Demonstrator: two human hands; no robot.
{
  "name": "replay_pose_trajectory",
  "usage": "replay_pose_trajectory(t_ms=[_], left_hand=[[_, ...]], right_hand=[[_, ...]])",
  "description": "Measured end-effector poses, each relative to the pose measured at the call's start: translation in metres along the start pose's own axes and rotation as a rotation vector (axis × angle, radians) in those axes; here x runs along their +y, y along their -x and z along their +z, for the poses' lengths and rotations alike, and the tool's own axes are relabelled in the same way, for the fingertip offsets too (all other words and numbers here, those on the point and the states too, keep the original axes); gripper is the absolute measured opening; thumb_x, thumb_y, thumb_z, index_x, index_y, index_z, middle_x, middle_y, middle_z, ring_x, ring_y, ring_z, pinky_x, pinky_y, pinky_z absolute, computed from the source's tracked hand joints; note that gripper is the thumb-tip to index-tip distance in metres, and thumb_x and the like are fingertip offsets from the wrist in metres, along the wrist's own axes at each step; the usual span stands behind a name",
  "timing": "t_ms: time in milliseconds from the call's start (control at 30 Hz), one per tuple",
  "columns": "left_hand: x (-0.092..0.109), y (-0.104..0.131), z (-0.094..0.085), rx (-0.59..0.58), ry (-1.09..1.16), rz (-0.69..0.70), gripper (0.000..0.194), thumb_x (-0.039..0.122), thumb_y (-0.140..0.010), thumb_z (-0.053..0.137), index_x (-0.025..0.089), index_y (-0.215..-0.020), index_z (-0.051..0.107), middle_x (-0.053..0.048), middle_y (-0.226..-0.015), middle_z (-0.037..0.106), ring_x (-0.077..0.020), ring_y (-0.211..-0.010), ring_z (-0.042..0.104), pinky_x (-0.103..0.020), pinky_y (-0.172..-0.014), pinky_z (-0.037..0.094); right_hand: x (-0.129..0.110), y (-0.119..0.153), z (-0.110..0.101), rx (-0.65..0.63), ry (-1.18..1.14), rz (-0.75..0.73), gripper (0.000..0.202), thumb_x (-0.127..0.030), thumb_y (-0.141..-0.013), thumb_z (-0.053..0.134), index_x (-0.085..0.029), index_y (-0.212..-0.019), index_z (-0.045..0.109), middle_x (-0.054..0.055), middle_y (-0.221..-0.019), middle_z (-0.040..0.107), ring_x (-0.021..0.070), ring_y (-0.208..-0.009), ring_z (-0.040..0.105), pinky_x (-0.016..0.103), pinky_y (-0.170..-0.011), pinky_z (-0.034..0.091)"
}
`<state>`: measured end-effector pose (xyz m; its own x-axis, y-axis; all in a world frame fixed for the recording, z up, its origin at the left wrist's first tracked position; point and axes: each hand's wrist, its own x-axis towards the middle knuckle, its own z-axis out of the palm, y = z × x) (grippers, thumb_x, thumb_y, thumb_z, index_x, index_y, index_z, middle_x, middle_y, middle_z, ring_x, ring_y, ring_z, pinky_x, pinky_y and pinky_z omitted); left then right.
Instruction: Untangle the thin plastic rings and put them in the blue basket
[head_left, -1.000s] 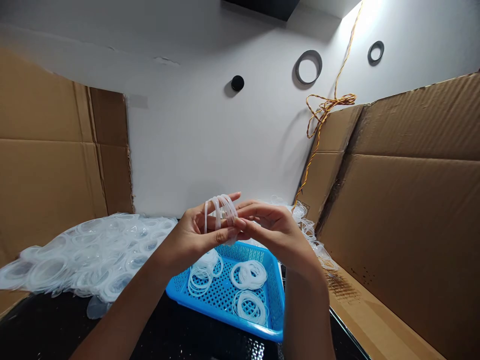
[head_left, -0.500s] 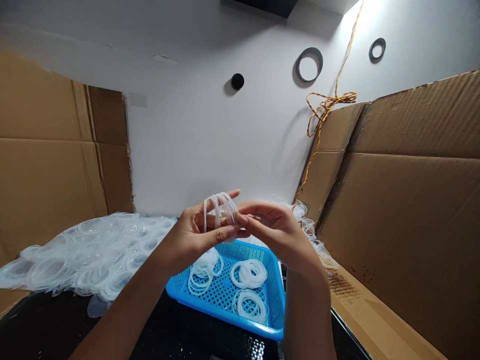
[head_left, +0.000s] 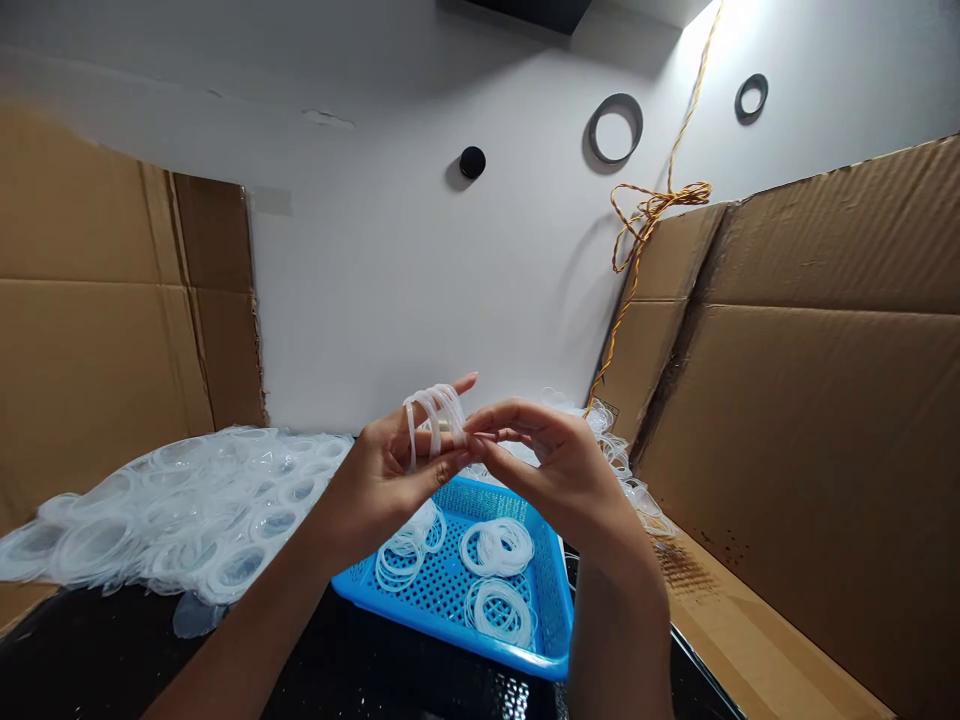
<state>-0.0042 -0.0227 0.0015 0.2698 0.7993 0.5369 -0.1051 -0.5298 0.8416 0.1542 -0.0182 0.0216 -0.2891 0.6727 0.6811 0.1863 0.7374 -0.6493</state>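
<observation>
Several translucent white rings [head_left: 436, 410] hang looped over the fingers of my left hand [head_left: 390, 480], whose thumb presses against them from below. My right hand [head_left: 551, 460] meets it at the fingertips, its thumb and index finger pinched at the right side of the rings. Both hands are above the back part of a blue perforated basket [head_left: 450, 628]. Inside the basket lie loose bundles of similar white rings [head_left: 496, 547], one partly hidden under my left hand.
A wide heap of bagged white rings [head_left: 172, 510] spreads at the left. More loose rings [head_left: 616, 455] lie behind my right hand. Cardboard walls [head_left: 825, 400] stand at both sides, and a twisted yellow cord [head_left: 619, 325] hangs down by the right one.
My right fingertips have shifted slightly left along the rings, still close to my left thumb. The rings on my left hand sit a little further left. The basket's bundles have not moved.
</observation>
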Motion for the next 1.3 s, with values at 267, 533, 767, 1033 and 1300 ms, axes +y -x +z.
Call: replay_pose_trajectory(t_ms=[267,533,767,1033,1300], left_hand=[[0.004,0.0,0.003,0.019,-0.06,-0.008,0.065,0.02,-0.077,0.065,0.02,-0.137,0.038,-0.003,-0.092,0.073,-0.0178,-0.091,0.066,-0.024,-0.085,0.051],[0.005,0.001,-0.003,-0.148,0.231,-0.072,0.053,0.019,-0.078,0.066,0.023,-0.128,0.048,-0.005,-0.103,0.071,-0.0198,-0.094,0.066,-0.026,-0.084,0.054],[0.005,0.002,-0.004,-0.213,0.396,-0.085,0.044,0.012,-0.078,0.065,0.028,-0.119,0.057,-0.001,-0.101,0.072,-0.0202,-0.093,0.067,-0.028,-0.084,0.055],[0.005,0.002,-0.005,-0.212,0.365,-0.098,0.05,0.015,-0.078,0.066,0.022,-0.125,0.052,-0.007,-0.102,0.071,-0.0234,-0.09,0.068,-0.033,-0.085,0.054],[0.003,0.001,-0.005,-0.202,0.319,-0.093,0.051,0.02,-0.079,0.065,0.022,-0.127,0.05,-0.009,-0.108,0.069,-0.0255,-0.098,0.065,-0.036,-0.085,0.053]], right_hand=[[-0.003,0.001,0.001,-0.015,-0.007,-0.009,0.01,-0.022,-0.074,0.066,-0.017,-0.081,0.068,0.002,-0.078,0.069,0.014,-0.075,0.063,0.031,-0.075,0.05],[0.002,-0.001,-0.001,-0.137,-0.453,0.191,0.012,-0.027,-0.074,0.068,-0.015,-0.073,0.066,0.001,-0.068,0.064,0.0099,-0.062,0.061,0.023,-0.057,0.051],[0.009,-0.008,-0.004,-0.183,-0.663,0.241,0.013,-0.026,-0.068,0.074,-0.014,-0.067,0.068,0.0,-0.068,0.065,0.0068,-0.063,0.06,0.017,-0.058,0.049],[0.007,-0.008,-0.004,-0.198,-0.682,0.249,0.011,-0.025,-0.069,0.074,-0.015,-0.068,0.068,0.0,-0.069,0.066,0.0071,-0.062,0.061,0.018,-0.059,0.05],[0.006,-0.008,-0.005,-0.171,-0.587,0.216,0.017,-0.031,-0.068,0.073,-0.016,-0.074,0.068,0.001,-0.073,0.067,0.0097,-0.066,0.062,0.022,-0.063,0.052]])
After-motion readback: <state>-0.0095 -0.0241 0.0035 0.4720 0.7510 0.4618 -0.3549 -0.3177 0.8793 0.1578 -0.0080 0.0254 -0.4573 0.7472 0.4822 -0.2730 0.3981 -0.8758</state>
